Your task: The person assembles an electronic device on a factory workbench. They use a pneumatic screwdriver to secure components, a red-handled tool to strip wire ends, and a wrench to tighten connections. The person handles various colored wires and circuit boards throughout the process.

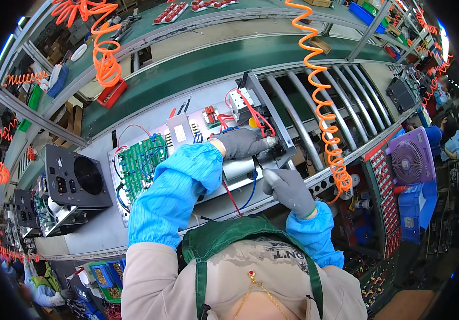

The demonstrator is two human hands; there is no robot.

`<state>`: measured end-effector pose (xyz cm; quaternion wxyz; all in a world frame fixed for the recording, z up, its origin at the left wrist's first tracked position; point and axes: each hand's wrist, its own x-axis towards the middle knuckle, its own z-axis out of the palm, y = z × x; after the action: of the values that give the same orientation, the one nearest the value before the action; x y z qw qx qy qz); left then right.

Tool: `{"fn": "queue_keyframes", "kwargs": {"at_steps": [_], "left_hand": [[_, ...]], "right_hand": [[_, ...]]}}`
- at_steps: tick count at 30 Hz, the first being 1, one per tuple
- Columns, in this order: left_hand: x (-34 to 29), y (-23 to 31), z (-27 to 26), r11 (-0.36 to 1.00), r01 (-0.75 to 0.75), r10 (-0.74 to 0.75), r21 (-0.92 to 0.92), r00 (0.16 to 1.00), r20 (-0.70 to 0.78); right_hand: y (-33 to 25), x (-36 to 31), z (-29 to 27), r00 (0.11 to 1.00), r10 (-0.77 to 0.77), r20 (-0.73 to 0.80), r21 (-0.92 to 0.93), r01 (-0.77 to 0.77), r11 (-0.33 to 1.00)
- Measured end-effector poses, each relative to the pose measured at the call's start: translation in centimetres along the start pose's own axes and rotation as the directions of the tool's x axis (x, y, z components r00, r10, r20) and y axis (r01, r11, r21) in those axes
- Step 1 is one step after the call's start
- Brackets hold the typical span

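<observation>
An open electrical unit lies in front of me, with a green circuit board [141, 162] at its left and a dark end panel [272, 114] at its right. My left hand [245, 144], in a grey glove, reaches over the unit. Its fingers are bent together against the inside of that panel; what they grip is hidden. Just outside the near right corner, my gloved right hand [290, 191] pinches a thin dark piece, wire or tool, I cannot tell which. A red wire [231, 196] and a blue wire [251, 193] hang over the near edge. Behind my left hand stands a white block-shaped component [238, 102] with red wires.
To the left stands another unit with a black panel [74, 176]. Metal rollers [293, 106] run off to the right, and an orange coiled hose [322, 114] hangs over them. Beyond lies a green conveyor belt [187, 69]. A purple fan [411, 160] sits above a blue bin [411, 213].
</observation>
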<state>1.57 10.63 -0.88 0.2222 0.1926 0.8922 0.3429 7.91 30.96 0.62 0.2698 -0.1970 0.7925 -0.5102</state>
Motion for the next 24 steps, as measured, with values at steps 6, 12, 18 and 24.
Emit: {"fn": "queue_keyframes", "kwargs": {"at_steps": [6,12,18,24], "left_hand": [[0.1,0.2,-0.5,1.0,-0.005,0.005,0.018,1.0,0.009],[-0.4,0.7,-0.7,0.999,-0.036,0.036,0.032,0.999,0.001],[0.2,-0.3,0.1,1.0,0.015,-0.014,0.024,0.999,-0.042],[0.3,-0.3,0.1,0.999,0.014,-0.015,0.039,1.0,0.018]], "right_hand": [[5.5,1.0,2.8,0.992,-0.12,-0.031,-0.539,0.085,0.838],[2.5,0.3,-0.1,0.957,0.258,0.133,-0.15,-0.238,0.96],[2.1,0.2,-0.1,0.994,-0.036,0.101,-0.081,0.044,0.996],[6.6,1.9,3.0,0.995,0.104,-0.013,-0.54,-0.094,0.836]]}}
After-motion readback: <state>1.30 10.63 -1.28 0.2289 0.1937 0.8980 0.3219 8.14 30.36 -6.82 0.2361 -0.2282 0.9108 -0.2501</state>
